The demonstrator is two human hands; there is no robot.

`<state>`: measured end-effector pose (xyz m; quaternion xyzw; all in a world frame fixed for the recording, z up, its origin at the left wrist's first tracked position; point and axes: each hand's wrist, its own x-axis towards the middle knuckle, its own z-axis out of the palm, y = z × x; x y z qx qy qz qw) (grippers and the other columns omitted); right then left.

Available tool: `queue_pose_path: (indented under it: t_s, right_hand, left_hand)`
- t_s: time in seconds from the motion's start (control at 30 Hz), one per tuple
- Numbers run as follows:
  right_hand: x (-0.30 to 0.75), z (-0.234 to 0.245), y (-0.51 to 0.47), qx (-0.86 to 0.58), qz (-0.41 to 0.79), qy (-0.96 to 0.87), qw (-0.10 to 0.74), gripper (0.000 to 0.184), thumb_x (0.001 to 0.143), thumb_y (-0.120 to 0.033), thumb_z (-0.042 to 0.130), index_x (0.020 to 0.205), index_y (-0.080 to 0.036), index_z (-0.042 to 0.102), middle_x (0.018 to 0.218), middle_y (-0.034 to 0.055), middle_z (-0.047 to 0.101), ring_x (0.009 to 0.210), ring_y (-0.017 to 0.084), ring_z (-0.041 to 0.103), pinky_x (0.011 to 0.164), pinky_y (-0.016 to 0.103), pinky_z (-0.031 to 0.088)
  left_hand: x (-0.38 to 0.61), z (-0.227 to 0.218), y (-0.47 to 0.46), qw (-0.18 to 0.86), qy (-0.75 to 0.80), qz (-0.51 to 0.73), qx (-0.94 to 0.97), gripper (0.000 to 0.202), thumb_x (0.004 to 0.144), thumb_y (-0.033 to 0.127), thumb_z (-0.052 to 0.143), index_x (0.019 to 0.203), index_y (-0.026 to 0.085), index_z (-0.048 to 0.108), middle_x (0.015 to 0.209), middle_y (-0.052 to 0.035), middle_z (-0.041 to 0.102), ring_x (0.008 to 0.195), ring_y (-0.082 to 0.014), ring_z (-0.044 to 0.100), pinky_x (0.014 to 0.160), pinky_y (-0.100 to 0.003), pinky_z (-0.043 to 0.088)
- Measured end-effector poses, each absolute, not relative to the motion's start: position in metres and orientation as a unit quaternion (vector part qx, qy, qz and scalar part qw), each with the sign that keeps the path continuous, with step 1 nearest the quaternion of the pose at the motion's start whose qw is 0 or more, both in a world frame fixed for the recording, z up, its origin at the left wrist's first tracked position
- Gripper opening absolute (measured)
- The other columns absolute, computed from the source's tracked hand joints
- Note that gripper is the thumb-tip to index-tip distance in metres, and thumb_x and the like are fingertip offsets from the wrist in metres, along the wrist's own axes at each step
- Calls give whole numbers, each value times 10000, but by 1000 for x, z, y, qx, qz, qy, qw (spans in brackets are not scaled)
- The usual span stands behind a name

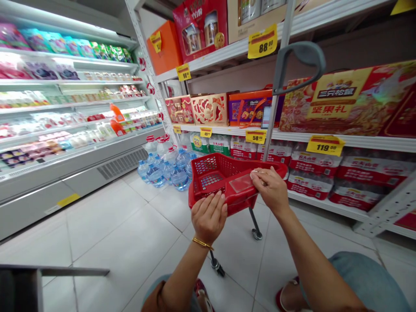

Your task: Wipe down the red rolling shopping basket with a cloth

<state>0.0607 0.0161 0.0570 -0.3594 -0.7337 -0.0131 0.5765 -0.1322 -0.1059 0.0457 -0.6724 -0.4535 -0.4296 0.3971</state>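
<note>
A red plastic shopping basket (208, 167) on small wheels stands tilted on the white tile floor in front of me. My left hand (209, 215) grips its near rim, fingers curled over the edge, with a gold bangle on the wrist. My right hand (271, 188) is closed on the right side of the rim, beside a clear panel on the basket's near wall. The basket's long grey pull handle (300, 65) rises up to the right. The basket looks empty inside.
A chilled display case (71, 108) of packaged goods runs along the left. Large water bottles (162, 167) stand on the floor at the far corner. Shelves (325, 141) on the right carry gift boxes, bottled-water packs and yellow price tags. A grey edge (48, 273) shows lower left.
</note>
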Motion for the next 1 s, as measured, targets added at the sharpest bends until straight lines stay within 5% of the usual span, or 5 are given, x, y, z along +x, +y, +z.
queue_pose_path:
  t_s: [0.33,0.53,1.0]
  right_hand:
    - [45,69,-3,-340,-63,-719,602,202,918,-296,557,894,-212,739,963,73,757,959,223,703,1049,499,460]
    - [9,77,-37,-265,-68,-793,544,200,933,-247,529,937,-206,725,997,74,747,1038,220,670,1045,453,468]
    - [19,72,-23,-302,-71,-787,533,165,912,-255,566,871,-234,725,924,21,756,930,176,697,1103,437,395]
  left_hand:
    - [-133,44,-105,403,-456,-425,-670,295,868,160,615,1160,177,655,1058,-68,747,927,-200,705,866,-351,453]
    - [-134,44,-106,411,-453,-423,-669,308,860,152,622,1165,174,654,1040,-74,751,920,-205,708,870,-356,455]
    - [-135,48,-106,407,-444,-423,-677,285,847,133,629,1126,171,672,1008,-84,757,894,-206,713,852,-345,469]
